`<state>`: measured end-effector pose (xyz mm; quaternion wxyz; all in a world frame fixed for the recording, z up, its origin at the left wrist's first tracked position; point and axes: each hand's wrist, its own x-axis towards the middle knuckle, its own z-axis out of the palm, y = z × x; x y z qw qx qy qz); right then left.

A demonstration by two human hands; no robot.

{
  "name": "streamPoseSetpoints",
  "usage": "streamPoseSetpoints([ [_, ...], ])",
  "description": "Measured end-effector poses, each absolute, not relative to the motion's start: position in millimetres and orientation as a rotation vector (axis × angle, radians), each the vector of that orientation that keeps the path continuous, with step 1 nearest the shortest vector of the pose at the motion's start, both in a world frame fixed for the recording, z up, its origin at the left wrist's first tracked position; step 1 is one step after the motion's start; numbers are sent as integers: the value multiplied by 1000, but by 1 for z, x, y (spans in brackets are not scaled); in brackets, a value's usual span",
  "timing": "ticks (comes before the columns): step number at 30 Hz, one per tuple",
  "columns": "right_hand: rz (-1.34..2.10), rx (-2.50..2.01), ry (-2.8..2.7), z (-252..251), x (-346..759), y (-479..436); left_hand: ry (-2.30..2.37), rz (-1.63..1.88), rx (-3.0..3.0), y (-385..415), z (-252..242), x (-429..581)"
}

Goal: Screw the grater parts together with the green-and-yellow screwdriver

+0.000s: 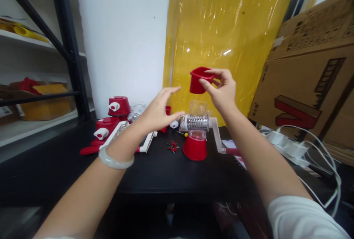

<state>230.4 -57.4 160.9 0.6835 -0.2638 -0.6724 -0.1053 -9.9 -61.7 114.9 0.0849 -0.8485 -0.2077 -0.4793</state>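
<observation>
Pinched between the thumb and fingers of my right hand [222,88] is a red plastic food pusher [197,85], hollow and open at its top. It is raised above a rotary grater [195,147], apart from the clear hopper [198,107]. The grater stands upright on its red base, with a perforated metal drum [197,122] and a white crank handle [217,134] on the right side. My left hand [160,110] is in the air left of the grater, thumb and fingers spread, holding nothing. It partly hides red and clear parts behind it.
Several small red-handled pieces [173,147] lie left of the grater on the black table [155,180]. Red grater bases [118,105] and a white frame [116,133] sit at left. A white power strip [290,147] with cables and a large cardboard box [301,80] are at right.
</observation>
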Motion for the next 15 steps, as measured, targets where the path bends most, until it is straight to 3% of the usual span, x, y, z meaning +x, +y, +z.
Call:
streamPoseSetpoints([
  [2,-349,-560,-1601,162,211,-68,-563,-1526,-2385,-77,137,-17],
  [6,-466,-674,-1812,159,179,-83,-586,-1317,-2266,-88,161,-33],
  [10,-441,-878,-1967,156,170,-81,-609,-1111,-2399,-74,160,-52],
  [15,-329,-828,-2113,149,172,-68,-612,-1005,-2541,-46,151,-62],
])
